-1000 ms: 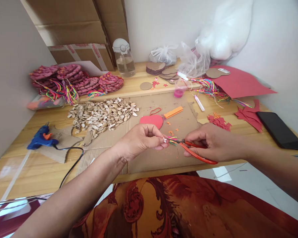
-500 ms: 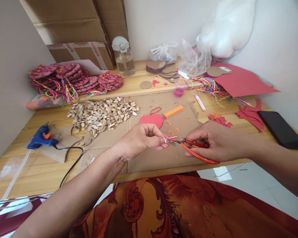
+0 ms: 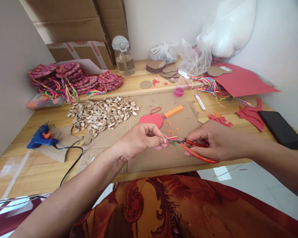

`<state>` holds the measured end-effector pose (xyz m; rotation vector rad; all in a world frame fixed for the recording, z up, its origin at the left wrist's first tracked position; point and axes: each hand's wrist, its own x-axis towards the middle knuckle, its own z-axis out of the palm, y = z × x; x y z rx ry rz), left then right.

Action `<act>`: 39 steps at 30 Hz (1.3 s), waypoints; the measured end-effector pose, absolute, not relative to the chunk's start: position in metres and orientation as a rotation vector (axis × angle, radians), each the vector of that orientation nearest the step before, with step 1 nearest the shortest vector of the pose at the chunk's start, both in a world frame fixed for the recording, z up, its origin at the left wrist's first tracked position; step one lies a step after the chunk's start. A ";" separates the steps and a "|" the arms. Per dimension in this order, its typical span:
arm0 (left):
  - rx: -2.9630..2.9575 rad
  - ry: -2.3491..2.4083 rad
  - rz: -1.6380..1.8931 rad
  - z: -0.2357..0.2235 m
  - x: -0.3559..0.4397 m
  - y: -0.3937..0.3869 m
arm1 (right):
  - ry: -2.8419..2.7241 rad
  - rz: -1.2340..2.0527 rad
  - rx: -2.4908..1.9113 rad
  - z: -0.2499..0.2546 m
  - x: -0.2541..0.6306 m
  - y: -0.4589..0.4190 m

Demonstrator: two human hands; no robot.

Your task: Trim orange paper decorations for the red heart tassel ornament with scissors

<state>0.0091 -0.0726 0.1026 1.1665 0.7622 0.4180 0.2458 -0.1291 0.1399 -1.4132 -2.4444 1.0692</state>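
While the left hand (image 3: 139,140) pinches the coloured threads (image 3: 172,140), the right hand (image 3: 213,140) grips red-handled scissors (image 3: 196,151) above the bench (image 3: 39,172).

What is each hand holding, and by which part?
Left hand pinches the colourful threads near their ends; right hand grips the red-handled scissors by the handles.
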 end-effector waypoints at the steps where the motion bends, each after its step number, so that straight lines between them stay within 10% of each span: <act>1: 1.168 0.763 0.416 0.103 0.009 -0.073 | -2.442 1.079 -1.414 0.140 0.246 -0.129; 39: 1.388 0.772 0.098 0.117 0.011 -0.067 | -1.686 1.562 -1.382 0.118 0.208 -0.121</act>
